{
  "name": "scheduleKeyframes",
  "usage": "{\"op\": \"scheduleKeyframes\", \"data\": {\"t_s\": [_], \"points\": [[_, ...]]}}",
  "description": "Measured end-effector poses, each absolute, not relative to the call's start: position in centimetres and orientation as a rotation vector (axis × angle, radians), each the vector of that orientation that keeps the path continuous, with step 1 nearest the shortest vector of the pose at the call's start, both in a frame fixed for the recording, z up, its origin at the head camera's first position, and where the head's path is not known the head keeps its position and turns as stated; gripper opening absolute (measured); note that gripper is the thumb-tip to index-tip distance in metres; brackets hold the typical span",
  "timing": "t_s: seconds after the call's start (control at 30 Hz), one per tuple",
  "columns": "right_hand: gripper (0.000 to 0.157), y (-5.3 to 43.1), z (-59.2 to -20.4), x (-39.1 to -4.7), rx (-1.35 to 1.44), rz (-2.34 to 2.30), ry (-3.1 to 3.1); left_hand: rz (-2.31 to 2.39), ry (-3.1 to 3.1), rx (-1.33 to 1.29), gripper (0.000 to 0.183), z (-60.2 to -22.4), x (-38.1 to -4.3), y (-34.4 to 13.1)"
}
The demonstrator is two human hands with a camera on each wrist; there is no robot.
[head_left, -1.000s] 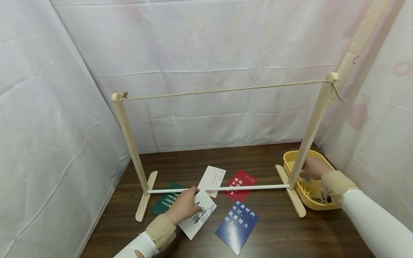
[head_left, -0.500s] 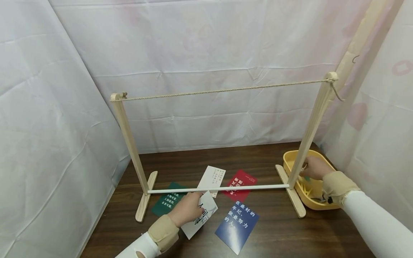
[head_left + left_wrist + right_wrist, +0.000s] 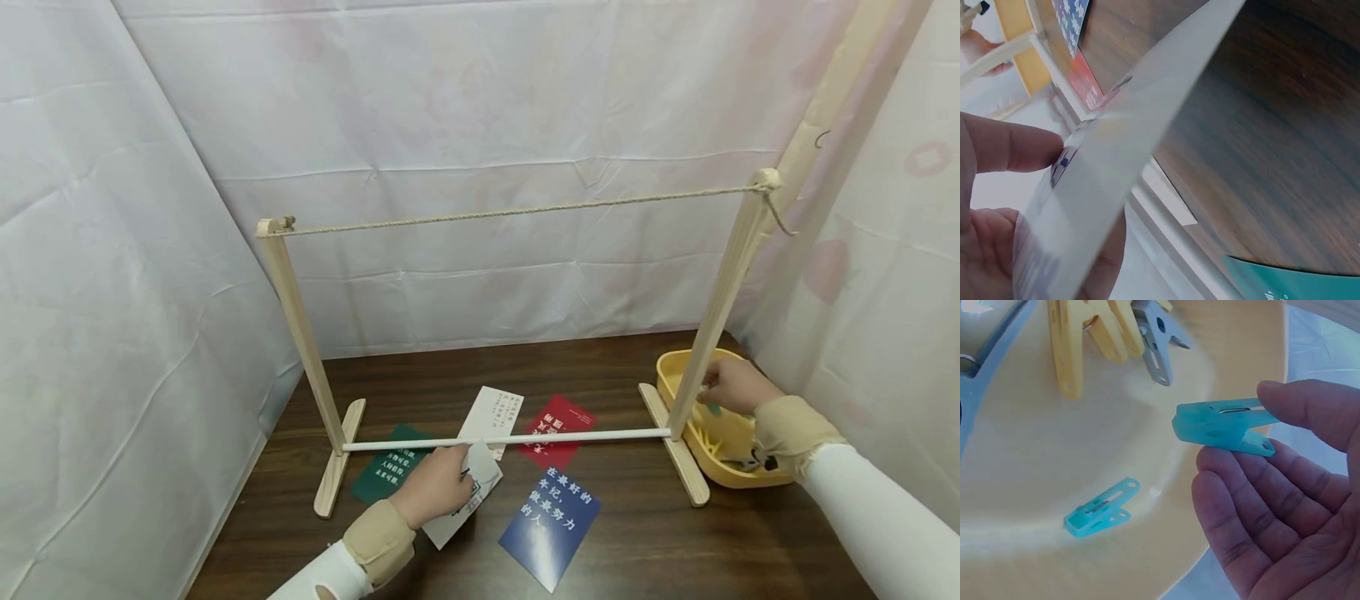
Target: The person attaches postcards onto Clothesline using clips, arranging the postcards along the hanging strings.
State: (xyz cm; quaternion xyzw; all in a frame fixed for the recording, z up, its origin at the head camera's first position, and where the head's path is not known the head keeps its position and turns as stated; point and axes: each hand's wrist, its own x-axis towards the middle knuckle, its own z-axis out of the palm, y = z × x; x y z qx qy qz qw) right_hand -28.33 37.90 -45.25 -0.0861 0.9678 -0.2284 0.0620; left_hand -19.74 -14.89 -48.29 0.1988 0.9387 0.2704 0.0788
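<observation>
My left hand (image 3: 437, 485) pinches a white card (image 3: 467, 507) with dark printed characters between thumb and fingers. In the left wrist view the card (image 3: 1141, 131) stands tilted off the dark table. My right hand (image 3: 738, 385) is over the yellow basket (image 3: 750, 479). There, in the right wrist view, its thumb and fingers hold a teal clothespin (image 3: 1222, 425) by the handle ends. A second teal clothespin (image 3: 1102, 507) lies on the basket floor, with yellow clothespins (image 3: 1094, 331) and a grey clothespin (image 3: 1159, 340) farther up.
A wooden frame with a rope (image 3: 517, 211) strung across its top and a white rod (image 3: 585, 436) low down spans the table (image 3: 420, 379). Beneath and before it lie a green card (image 3: 390, 467), another white card (image 3: 491, 417), a red card (image 3: 558, 429) and a blue card (image 3: 551, 525).
The white card in my left hand has tipped up, and its print is more covered by the fingers. My right hand has stayed over the basket with only a slight shift.
</observation>
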Motion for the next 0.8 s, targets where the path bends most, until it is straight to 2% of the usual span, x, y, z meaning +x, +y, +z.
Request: {"op": "scheduleKeyframes", "data": {"t_s": [0.13, 0.53, 0.8], "points": [[0.021, 37.7, -44.8, -28.0, -0.209, -0.699, 2.943, 0.838, 2.825, 0.553, 0.025, -48.1, -20.1, -15.2], [0.025, 37.1, -43.9, -27.5, -0.231, -0.785, 3.066, 0.979, 2.859, 0.527, 0.029, -47.7, -21.0, -16.2], [0.024, 36.4, -43.5, -26.9, -0.236, -0.857, 3.112, 1.124, 2.874, 0.479, 0.018, -46.8, -21.5, -16.6]]}}
